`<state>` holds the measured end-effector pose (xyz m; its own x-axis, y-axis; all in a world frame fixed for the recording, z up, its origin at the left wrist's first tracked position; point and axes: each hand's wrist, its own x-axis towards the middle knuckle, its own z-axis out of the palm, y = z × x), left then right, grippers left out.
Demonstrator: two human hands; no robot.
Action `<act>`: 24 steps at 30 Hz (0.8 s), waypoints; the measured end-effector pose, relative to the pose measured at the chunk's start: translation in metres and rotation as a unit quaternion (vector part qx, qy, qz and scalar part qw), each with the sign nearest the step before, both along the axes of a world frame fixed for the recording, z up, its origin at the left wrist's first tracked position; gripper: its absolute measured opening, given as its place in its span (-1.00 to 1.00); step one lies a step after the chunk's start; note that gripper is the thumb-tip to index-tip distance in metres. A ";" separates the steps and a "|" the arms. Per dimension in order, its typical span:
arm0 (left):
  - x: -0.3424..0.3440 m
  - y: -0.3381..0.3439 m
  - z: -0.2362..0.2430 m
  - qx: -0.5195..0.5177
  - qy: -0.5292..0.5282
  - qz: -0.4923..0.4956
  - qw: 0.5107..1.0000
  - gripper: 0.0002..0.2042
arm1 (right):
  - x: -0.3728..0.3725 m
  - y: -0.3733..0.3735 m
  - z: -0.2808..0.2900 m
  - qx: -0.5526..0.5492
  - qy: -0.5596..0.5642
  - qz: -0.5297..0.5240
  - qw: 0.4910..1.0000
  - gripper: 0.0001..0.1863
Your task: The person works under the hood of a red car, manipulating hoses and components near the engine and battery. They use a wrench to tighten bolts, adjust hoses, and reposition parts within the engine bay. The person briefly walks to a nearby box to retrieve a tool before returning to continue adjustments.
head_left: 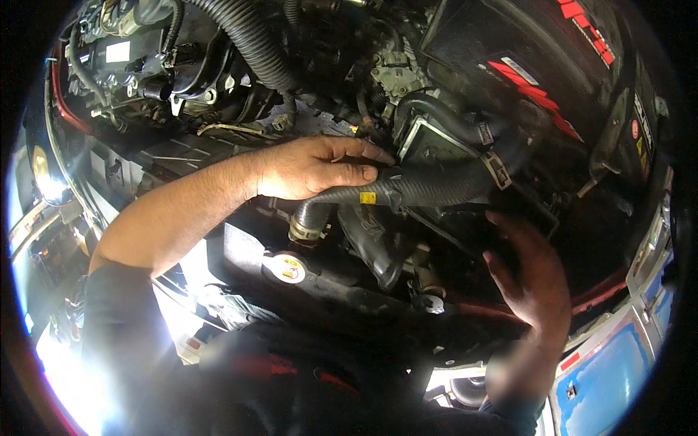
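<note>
A thick black ribbed hose (436,187) with a small yellow mark runs across the middle of the engine bay. My left hand (320,168) lies along its left part, thumb and forefinger stretched to the right with a gap between them; the other fingers are hidden. Below and right of the hose, my right hand (534,272) is held with thumb and fingers apart and nothing visible between them. A metal clamp (497,171) circles the hose's right part. Another clamp (307,232) sits on a short hose below my left hand.
A black battery (502,65) with red markings stands at the upper right. Engine parts (123,65) and a corrugated tube (247,36) fill the upper left. A cap with a white-and-yellow label (289,269) lies near the front edge. Blue-and-white bodywork (603,363) shows at lower right.
</note>
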<state>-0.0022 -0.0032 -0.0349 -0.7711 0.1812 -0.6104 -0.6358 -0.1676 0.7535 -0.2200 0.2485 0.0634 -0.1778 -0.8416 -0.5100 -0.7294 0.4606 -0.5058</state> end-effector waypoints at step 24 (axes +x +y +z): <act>-0.010 -0.004 -0.049 0.024 -0.183 0.209 0.960 -0.64 | -0.001 -0.002 0.002 0.002 0.017 0.014 1.000 -0.54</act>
<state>-0.0122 -0.0077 -0.0840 -0.5182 -0.0632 -0.8529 -0.7262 -0.4943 0.4778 -0.2206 0.2470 0.0659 -0.1718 -0.8448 -0.5067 -0.7589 0.4414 -0.4787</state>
